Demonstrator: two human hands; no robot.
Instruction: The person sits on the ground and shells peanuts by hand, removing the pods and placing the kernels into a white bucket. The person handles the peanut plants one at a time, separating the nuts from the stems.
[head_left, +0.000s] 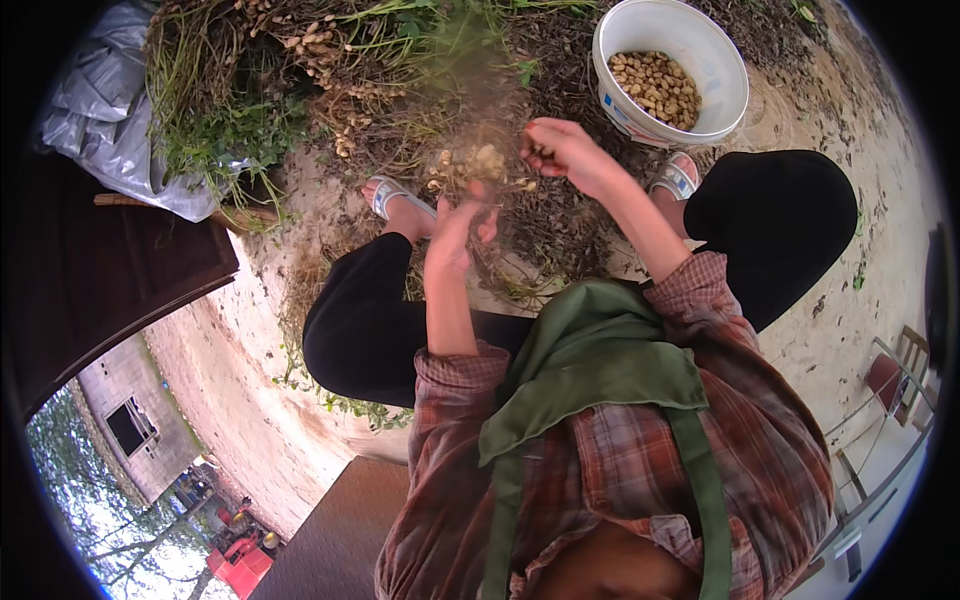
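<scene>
My left hand (455, 232) grips a peanut plant (480, 169) by its stems below the root end. Pale pods and thin roots stick up beyond the fingers, and motion blurs part of the bunch. Just to the right, my right hand (562, 152) is raised with its fingers curled around what look like a few peanut pods (541, 156), mostly hidden by the fingers. Beyond that hand, a white plastic bucket (724, 71) stands on the ground, partly filled with loose peanuts in their shells (656, 88).
A heap of pulled peanut plants (322, 67) lies ahead and to the left, beside a silver plastic sheet (112, 112). Dry leaf litter (562, 232) covers the soil between my sandalled feet. A dark wooden panel (112, 270) stands at left; a chair (892, 382) is far right.
</scene>
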